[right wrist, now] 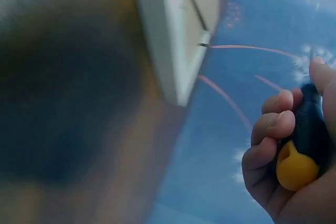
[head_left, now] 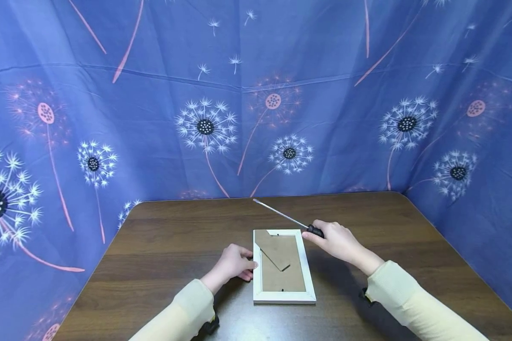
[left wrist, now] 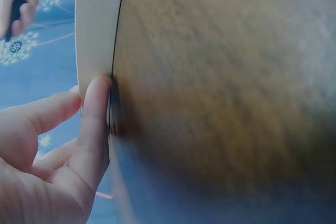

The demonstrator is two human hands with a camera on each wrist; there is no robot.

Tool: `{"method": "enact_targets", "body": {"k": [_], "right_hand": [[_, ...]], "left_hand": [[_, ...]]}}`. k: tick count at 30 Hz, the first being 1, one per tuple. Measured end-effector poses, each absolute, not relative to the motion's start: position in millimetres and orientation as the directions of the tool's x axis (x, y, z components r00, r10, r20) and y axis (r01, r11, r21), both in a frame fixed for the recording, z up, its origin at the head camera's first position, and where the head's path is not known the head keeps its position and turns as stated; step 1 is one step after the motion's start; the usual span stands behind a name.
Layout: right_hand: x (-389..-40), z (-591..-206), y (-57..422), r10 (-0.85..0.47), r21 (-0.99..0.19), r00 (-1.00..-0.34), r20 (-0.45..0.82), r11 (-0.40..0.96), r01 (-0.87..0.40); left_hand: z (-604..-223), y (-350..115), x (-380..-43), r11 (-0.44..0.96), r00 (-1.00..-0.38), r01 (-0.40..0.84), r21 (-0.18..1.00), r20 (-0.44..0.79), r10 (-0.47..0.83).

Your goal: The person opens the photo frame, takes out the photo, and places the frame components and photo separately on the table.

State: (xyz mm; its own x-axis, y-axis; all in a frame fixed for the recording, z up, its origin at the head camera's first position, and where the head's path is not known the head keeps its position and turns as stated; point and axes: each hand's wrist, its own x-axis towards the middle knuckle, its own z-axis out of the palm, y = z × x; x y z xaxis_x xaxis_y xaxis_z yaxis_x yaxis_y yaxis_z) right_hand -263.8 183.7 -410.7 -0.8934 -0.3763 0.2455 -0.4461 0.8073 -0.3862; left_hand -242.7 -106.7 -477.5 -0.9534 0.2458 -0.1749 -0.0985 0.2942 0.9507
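Observation:
A white picture frame (head_left: 306,271) lies back side up on the table, its brown backing board (head_left: 293,279) showing. Dark lines and small dark tabs mark the board. My left hand (head_left: 232,263) holds the frame's left edge, thumb on the upper face and fingers against the side; in the left wrist view a finger presses along the white edge (left wrist: 97,30). My right hand (head_left: 337,240) grips a screwdriver (head_left: 315,231) by its black and yellow handle (right wrist: 298,166). Its long metal shaft points up and left above the frame's far end, apart from the board.
The brown wooden table (head_left: 175,246) extends on both sides of the frame. A blue curtain (head_left: 337,142) with dandelion prints hangs behind it and along both sides.

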Motion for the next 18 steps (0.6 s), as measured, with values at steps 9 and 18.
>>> {"method": "enact_targets", "body": {"k": [9, 18], "right_hand": [[-267, -459, 185, -0.173, -0.777, -0.983, 0.066, 0.609, -0.159], [-261, -476, 176, -0.079, -0.861, -0.996, -0.039, 0.509, -0.007]], "left_hand": [[-474, -106, -240, 0.284, -0.953, -0.107, 0.953, -0.180, 0.244], [-472, -106, -238, 0.287, -0.952, -0.104, 0.952, -0.179, 0.249]]}}
